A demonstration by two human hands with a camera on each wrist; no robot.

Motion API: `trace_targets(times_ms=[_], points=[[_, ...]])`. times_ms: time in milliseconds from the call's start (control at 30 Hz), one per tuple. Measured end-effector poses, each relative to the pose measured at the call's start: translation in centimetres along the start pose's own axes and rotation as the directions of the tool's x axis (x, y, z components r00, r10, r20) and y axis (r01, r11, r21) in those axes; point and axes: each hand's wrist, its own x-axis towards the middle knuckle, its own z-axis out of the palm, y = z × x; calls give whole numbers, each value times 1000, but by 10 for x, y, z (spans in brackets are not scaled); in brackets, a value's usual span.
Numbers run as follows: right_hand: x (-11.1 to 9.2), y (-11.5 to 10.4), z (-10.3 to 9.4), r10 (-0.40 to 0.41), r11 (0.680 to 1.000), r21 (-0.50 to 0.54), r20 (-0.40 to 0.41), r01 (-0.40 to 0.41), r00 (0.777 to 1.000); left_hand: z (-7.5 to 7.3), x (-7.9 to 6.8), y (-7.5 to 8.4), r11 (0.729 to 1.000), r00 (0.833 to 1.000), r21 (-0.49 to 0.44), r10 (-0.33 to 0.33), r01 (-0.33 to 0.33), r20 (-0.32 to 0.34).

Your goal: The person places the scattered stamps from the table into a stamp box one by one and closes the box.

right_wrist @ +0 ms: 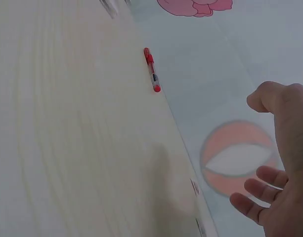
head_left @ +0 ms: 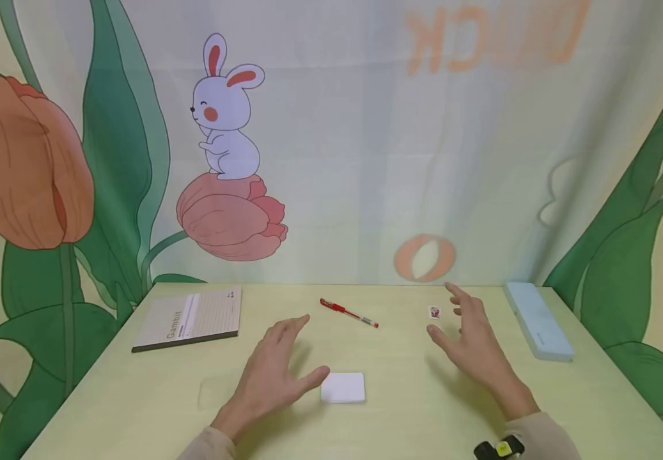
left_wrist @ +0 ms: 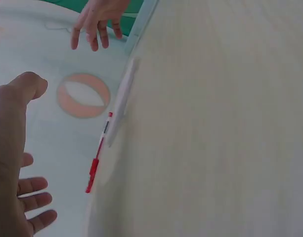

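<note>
My left hand (head_left: 270, 374) hovers over the table with fingers apart and thumb out, holding nothing. Its thumb tip overlaps the corner of a white rectangular block (head_left: 345, 388) in the head view. On the right, my other hand (head_left: 472, 345) is also raised with spread, bare fingers. Just beyond its thumb lies a small white square with a dark red printed figure (head_left: 435, 312). A red gel pen (head_left: 350, 312) with a clear barrel end lies between and beyond both hands; it shows again in the right wrist view as the red pen (right_wrist: 152, 71).
A grey notebook (head_left: 204, 313) marked "Gambit" lies at the back left. At the back right is a long light blue case (head_left: 538, 322). A faint clear rectangle (head_left: 209, 393) lies left of my left hand. Behind the table hangs a printed curtain (head_left: 331, 160).
</note>
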Motion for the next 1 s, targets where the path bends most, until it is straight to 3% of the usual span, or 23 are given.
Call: trace_targets(times_ms=[267, 567, 1000], points=[[6, 22, -4, 53, 998, 33, 11, -54, 999, 19, -12, -13, 997, 996, -52, 64, -61, 58], [25, 45, -10, 223, 969, 94, 78, -230, 972, 30, -15, -21, 994, 987, -16, 108, -107, 117], [53, 72, 5, 205, 969, 90, 231, -231, 951, 30, -16, -24, 995, 981, -31, 95, -91, 167]])
